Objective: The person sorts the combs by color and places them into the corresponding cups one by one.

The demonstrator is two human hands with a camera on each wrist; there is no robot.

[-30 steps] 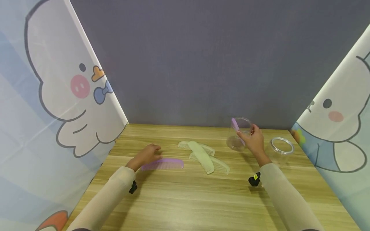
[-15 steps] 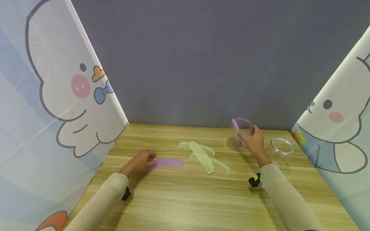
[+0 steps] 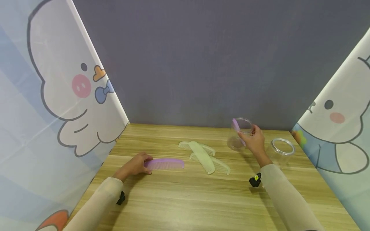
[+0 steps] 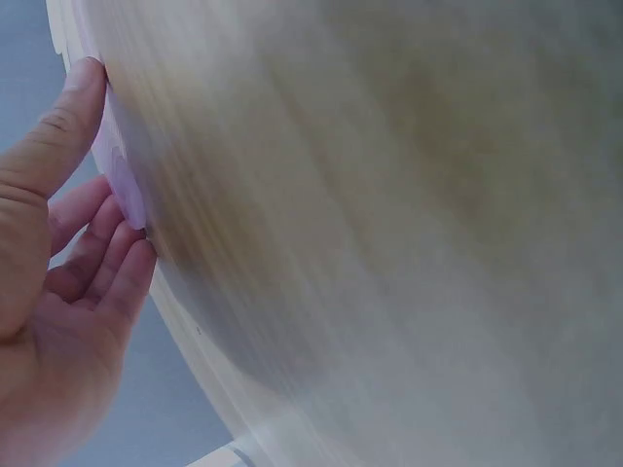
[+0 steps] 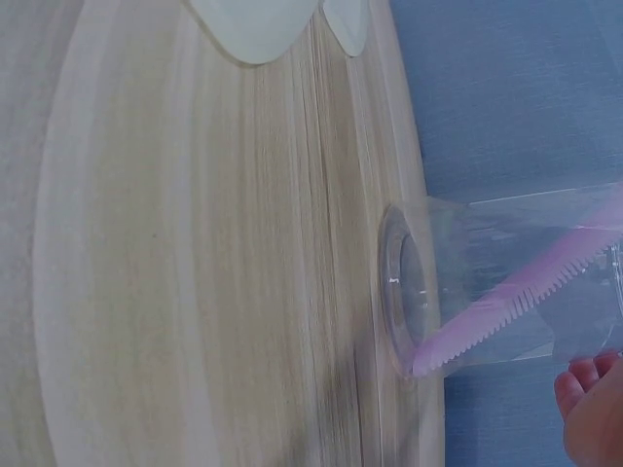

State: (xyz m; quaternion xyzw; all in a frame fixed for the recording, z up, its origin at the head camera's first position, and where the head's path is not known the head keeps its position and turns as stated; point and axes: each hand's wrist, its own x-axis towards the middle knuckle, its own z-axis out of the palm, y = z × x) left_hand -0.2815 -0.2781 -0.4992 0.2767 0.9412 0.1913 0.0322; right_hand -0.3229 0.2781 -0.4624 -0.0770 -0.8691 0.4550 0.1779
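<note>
In the lower part of the head view both forearms, in pale sleeves, reach up the frame over the wooden worktop point(image 3: 185, 199). The left arm comes in from the lower left and ends in the left hand point(image 3: 133, 166), which lies low on the worktop left of centre. Its fingers point(image 4: 102, 268) are curled at the near end of a purple comb point(image 3: 164, 164) with the thumb against the comb's edge, so the hand pinches that end. This comb lies flat and lengthwise across the frame, teeth towards the viewer, pale violet and slightly see-through.

The right arm rises from the lower right, with a small black strap at the wrist. The right hand point(image 3: 254, 141) sits at centre right, its fingers curled round the side of a clear plastic cup point(image 3: 240, 136) that stands upright on the worktop. A second purple comb point(image 5: 516, 309) stands slanted inside the cup, one end at the bottom and the other poking above the rim; the wrist view shows its fine teeth through the cup wall.

Between the two hands, in the middle of the frame, three pale green combs point(image 3: 205, 155) lie crossed over one another. Right of the held cup stands an empty clear cup point(image 3: 282, 150), just beside the right wrist. Behind everything is a grey back wall, with cartoon-printed curtains at the left and right edges.
</note>
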